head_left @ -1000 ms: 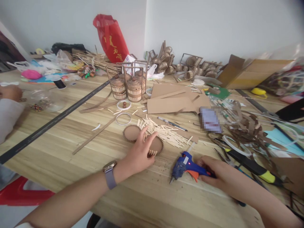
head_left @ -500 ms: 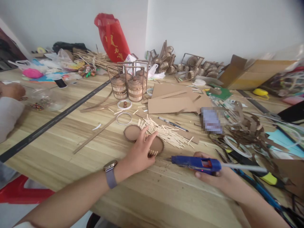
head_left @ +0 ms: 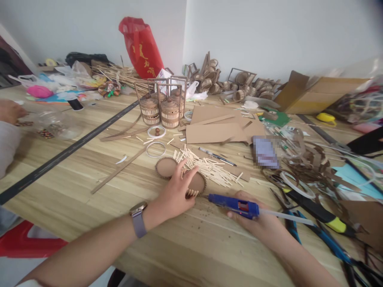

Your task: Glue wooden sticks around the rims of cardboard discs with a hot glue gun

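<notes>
My left hand [head_left: 172, 193] is curled about a round cardboard base [head_left: 197, 182], thumb low at its near edge and other fingers over its left side. Several short wooden sticks [head_left: 192, 193] stand along that near edge. My right hand [head_left: 254, 225] is wrapped round a blue hot glue gun [head_left: 233, 204] with a white glue stick [head_left: 287, 216] out of its back. The gun's nozzle points left, close to the base's near right edge. A second round cardboard base [head_left: 166, 167] lies just left of my fingers. Loose short sticks [head_left: 215, 171] are heaped behind.
Lidded mini baskets [head_left: 170, 109] with tall handles stand at the back, near a red bag [head_left: 140, 48]. Flat cardboard [head_left: 215, 131] and a pen [head_left: 218, 156] lie beyond the sticks. Pliers [head_left: 323, 235] and a cutter [head_left: 320, 211] are at right. Another person's hand [head_left: 12, 111] is at far left.
My right hand has brought the glue gun left, its nozzle now nearer the base's edge. My left hand stays in place. The other person's hand has shifted slightly left.
</notes>
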Demonstrator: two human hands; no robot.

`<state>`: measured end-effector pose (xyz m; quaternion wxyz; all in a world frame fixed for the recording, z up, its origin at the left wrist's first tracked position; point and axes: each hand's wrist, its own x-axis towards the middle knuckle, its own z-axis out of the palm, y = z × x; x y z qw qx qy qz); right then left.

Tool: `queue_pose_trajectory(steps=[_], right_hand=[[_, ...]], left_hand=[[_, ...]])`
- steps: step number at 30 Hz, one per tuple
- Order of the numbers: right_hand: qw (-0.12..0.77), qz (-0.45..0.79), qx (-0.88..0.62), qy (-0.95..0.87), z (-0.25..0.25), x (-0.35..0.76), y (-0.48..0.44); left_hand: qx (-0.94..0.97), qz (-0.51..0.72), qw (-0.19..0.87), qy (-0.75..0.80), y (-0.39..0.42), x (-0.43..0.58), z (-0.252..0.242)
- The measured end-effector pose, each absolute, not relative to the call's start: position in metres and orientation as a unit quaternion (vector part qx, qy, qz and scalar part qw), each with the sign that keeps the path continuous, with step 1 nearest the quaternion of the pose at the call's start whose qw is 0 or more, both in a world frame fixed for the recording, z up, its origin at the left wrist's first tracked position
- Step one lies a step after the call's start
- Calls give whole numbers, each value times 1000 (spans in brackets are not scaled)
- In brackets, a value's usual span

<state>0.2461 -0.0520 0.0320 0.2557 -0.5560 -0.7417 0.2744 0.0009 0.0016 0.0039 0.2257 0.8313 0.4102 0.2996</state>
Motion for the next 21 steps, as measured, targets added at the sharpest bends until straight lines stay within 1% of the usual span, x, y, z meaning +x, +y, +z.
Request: queue_pose_trajectory(steps=[11,21], right_hand=[[224,276,-550,-756,25,238,-56],[240,256,-552,-757,25,236,-55]], left_hand=[[828,301,235,410,2,2,3],[831,310,234,398,1,1,3]])
